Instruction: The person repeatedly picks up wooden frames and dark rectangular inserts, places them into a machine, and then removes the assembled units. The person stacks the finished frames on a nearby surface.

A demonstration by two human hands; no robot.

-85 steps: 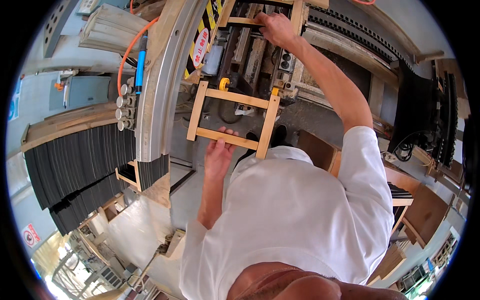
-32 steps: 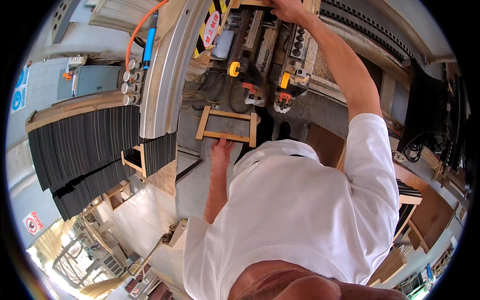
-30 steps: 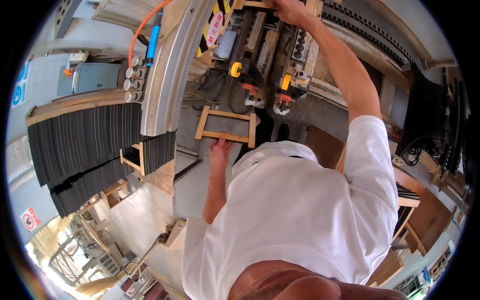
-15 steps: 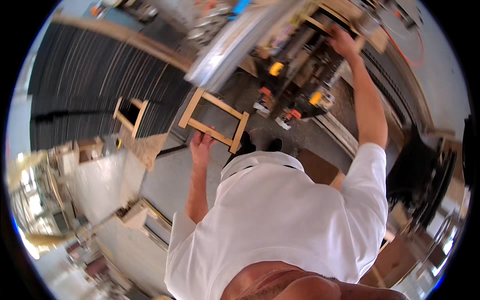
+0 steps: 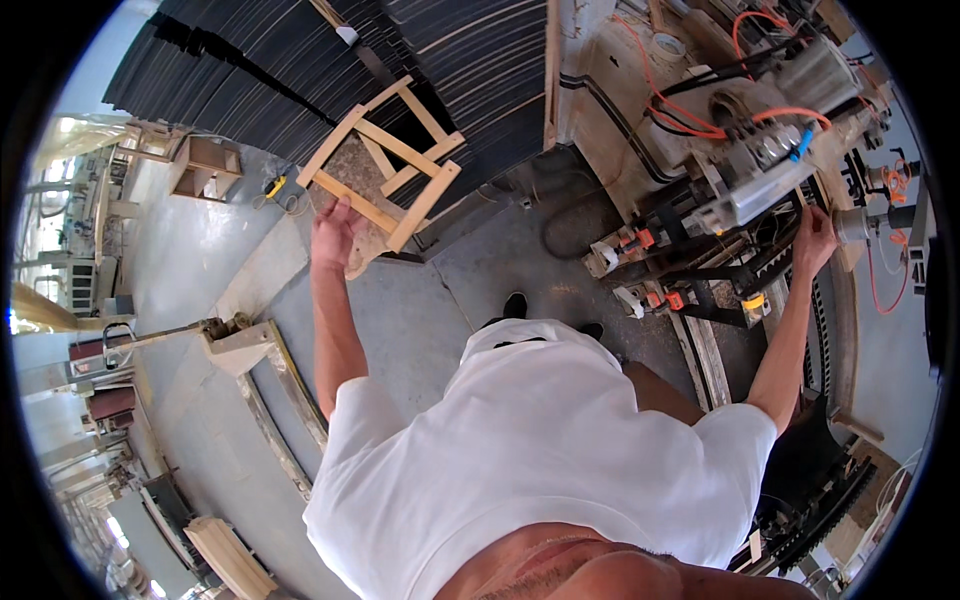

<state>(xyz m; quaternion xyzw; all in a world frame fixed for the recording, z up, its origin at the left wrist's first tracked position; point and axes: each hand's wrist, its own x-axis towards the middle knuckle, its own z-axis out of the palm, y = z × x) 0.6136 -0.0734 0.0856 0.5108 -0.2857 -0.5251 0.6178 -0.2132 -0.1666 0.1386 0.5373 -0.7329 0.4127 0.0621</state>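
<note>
My left hand (image 5: 334,236) pinches the near bar of a light wooden frame (image 5: 356,201) made of several slats. That frame is raised in front of a dark layered stack (image 5: 480,60) and overlaps a second wooden frame (image 5: 423,111) behind it. Whether the two touch, I cannot tell. Out to the right, my right hand (image 5: 816,242) is closed at the machine, its fingers against a narrow light wooden piece (image 5: 801,197). Most of that piece is hidden by the fingers and the metal parts.
The machine (image 5: 745,180) carries orange hoses, a blue fitting and clamps with yellow and orange parts (image 5: 672,299). A low metal-edged frame (image 5: 285,400) stands on the grey floor (image 5: 480,270) at left. A wooden cabinet (image 5: 205,168) is farther back.
The view has swung left, bringing more of the dark stack and the machine into sight. My left hand has carried its frame over to the other frame; my right arm remains stretched to the machine.
</note>
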